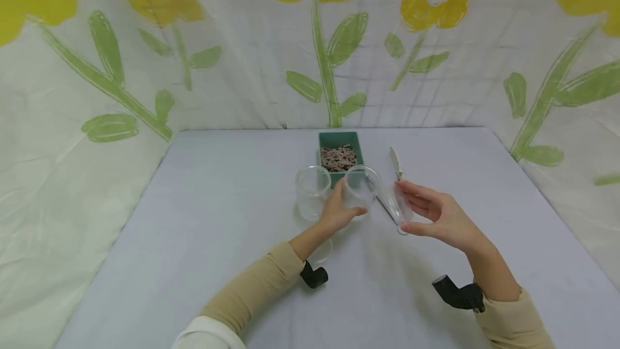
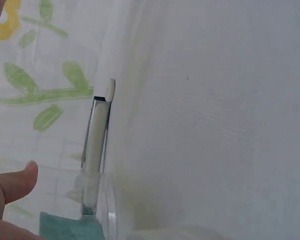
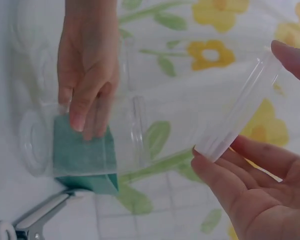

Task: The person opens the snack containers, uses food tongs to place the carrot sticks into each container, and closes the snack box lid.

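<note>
My left hand (image 1: pixel 339 210) holds a clear plastic jar (image 1: pixel 362 190) around its side, thumb toward me. Its open rim faces up in the head view. Just left of it stands a second clear jar (image 1: pixel 312 193). To the right, my right hand (image 1: pixel 438 214) holds a round clear lid (image 3: pixel 240 107) edge-on, thumb on one edge and fingertips on the opposite one. Metal tongs (image 1: pixel 385 203) with pale arms lie between the two hands, partly behind the lid; their ring end (image 3: pixel 5 231) shows in the right wrist view.
A green tray (image 1: pixel 339 138) of brown, chip-like pieces (image 1: pixel 339 159) sits behind the jars. Another clear round lid (image 1: pixel 321 251) lies near my left wrist, partly hidden by the forearm. A flower-printed curtain (image 1: pixel 242 69) hangs along the back edge of the white-covered table (image 1: pixel 218 187).
</note>
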`<state>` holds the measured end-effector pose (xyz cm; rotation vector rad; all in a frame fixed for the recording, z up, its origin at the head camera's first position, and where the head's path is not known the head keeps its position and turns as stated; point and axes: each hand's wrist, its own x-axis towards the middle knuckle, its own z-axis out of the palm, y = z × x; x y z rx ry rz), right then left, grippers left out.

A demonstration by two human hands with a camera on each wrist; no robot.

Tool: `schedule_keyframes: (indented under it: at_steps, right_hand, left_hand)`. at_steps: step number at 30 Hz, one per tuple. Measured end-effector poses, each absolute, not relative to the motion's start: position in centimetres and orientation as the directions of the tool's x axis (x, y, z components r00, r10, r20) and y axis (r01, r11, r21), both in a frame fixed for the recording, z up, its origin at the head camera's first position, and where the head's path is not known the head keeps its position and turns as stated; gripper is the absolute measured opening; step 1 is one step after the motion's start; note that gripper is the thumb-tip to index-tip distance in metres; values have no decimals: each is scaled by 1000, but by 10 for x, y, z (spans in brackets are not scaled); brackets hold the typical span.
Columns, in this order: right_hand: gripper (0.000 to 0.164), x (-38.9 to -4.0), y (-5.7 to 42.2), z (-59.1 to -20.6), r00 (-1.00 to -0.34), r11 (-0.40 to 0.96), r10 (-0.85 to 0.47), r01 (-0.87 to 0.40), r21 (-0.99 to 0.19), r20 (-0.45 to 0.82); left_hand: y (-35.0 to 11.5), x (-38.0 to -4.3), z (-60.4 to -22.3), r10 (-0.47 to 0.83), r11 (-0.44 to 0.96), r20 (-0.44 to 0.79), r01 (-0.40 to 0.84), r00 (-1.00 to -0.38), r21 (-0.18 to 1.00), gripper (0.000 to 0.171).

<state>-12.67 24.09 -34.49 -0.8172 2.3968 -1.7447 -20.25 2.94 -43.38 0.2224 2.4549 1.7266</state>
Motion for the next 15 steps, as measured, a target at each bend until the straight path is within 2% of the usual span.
schedule_keyframes:
  at_steps: [6,10,15]
  right_hand:
    - [72,-130,236,-348,-877,336,-457,-323,-885,147]
    - [71,-132,229,-358,-885,421,-454,-318,-850,107]
    - [74,-134,218,-376,-889,569,-455,-330,-754,46]
  left_hand:
    - [31,-200,-442,136,355,-32,19,-990,935,87]
    - [23,-192,-443,186,354,-56,14,-981,935,87]
    - [3,-174,-434,273,388,-189,-72,-943,919,93]
